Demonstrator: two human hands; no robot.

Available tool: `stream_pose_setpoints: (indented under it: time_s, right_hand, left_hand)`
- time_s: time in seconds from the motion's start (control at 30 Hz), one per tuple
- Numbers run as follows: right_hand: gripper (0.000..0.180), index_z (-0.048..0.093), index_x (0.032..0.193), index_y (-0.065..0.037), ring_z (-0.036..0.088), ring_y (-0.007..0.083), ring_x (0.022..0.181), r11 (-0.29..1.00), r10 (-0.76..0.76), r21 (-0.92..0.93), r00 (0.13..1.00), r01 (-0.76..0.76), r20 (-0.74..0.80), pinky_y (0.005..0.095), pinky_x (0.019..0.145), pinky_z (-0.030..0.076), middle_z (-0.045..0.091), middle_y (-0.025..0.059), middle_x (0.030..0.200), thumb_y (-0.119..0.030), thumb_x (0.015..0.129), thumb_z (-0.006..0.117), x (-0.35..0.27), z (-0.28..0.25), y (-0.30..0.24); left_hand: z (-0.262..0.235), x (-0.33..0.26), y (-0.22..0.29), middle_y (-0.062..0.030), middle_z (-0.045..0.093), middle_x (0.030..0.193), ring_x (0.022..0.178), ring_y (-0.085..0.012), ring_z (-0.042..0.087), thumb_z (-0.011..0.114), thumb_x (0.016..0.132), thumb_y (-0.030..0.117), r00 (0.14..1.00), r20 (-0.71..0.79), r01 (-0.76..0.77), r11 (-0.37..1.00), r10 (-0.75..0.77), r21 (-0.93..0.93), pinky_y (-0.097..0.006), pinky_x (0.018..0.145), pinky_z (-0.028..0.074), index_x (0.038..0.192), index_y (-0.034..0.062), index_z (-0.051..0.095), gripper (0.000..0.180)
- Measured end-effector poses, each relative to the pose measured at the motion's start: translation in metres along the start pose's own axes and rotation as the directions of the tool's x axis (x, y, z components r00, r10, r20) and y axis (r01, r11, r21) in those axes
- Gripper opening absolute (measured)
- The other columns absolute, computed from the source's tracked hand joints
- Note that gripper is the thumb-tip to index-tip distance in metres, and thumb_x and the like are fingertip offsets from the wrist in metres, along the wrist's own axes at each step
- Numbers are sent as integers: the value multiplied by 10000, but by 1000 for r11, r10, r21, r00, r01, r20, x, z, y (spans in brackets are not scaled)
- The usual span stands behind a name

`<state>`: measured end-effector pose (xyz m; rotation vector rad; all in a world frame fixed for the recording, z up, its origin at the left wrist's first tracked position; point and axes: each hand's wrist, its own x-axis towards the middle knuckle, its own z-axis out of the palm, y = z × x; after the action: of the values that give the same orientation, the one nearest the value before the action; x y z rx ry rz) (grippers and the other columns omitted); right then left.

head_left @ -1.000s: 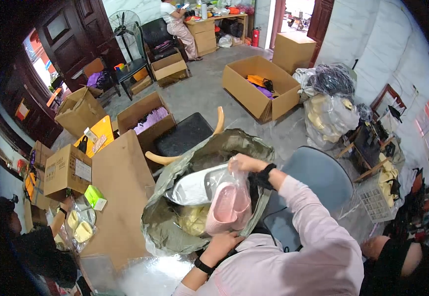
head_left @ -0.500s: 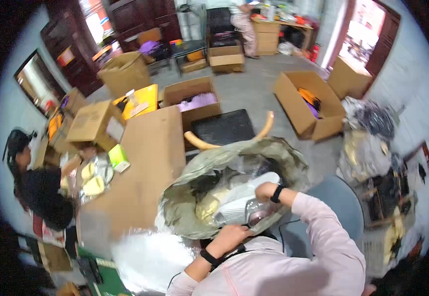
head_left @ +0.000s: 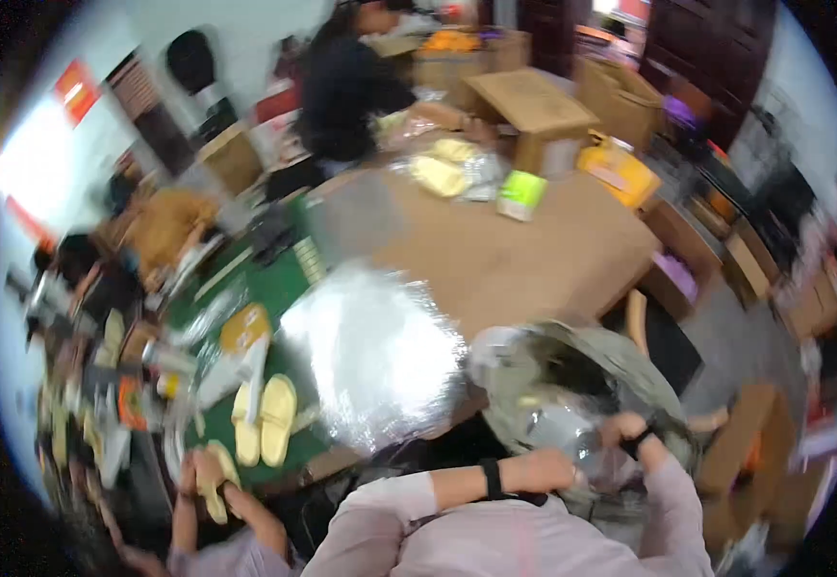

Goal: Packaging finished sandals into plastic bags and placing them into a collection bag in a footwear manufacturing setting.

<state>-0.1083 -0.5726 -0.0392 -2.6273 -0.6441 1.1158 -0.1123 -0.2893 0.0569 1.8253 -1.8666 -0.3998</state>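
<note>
A grey-green woven sack (head_left: 517, 385) stands open in front of me at the table's corner. Inside it lies a pale item in clear plastic (head_left: 563, 433), its shape blurred. My right hand (head_left: 623, 430) is closed on a clear plastic bag (head_left: 609, 466) at the sack's mouth. Beside it, at the sack's near edge, my left hand (head_left: 551, 471) is curled closed; what its fingers hold is hidden. Both wrists wear black bands.
A stack of shiny clear plastic bags (head_left: 370, 356) covers the table's near part. Yellow slippers (head_left: 277, 418) lie on the green mat (head_left: 293, 462), next to a co-worker's hands (head_left: 209, 473). Across the brown tabletop (head_left: 524, 260), another person stands by wrapped yellow slippers (head_left: 438, 173) and cartons (head_left: 534, 101).
My view has swung left, bringing the green mat and more co-workers into sight. The sack now appears farther right. My right hand has moved off the pale item, nearer my left hand.
</note>
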Motion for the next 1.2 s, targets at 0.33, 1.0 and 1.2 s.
stream_pose_setpoints:
  time_s: [0.33,1.0,1.2]
  right_hand:
    - [208,649,962,-18,587,223,907,876,-481,380,598,298,641,336,781,441,638,118,962,-170,863,548,62,-6,106]
    - [336,566,984,-28,570,232,889,571,-689,637,724,518,29,398,820,440,594,106,967,-315,813,600,36,-286,-395]
    - [258,535,933,28,603,236,695,322,-815,787,577,526,-52,361,667,494,590,118,761,-192,825,613,67,-265,-456]
  left_hand:
    - [21,17,-3,-121,578,644,628,-342,572,561,671,229,829,-555,40,997,-70,-66,-462,524,428,640,78,572,154]
    - [34,-110,-72,-125,624,770,884,-346,568,599,673,269,683,-597,614,774,-421,156,-624,879,309,694,70,651,207]
    - [-39,-169,-21,-137,574,964,975,-289,524,591,767,265,751,-422,524,847,-508,-86,-486,925,338,985,49,604,308]
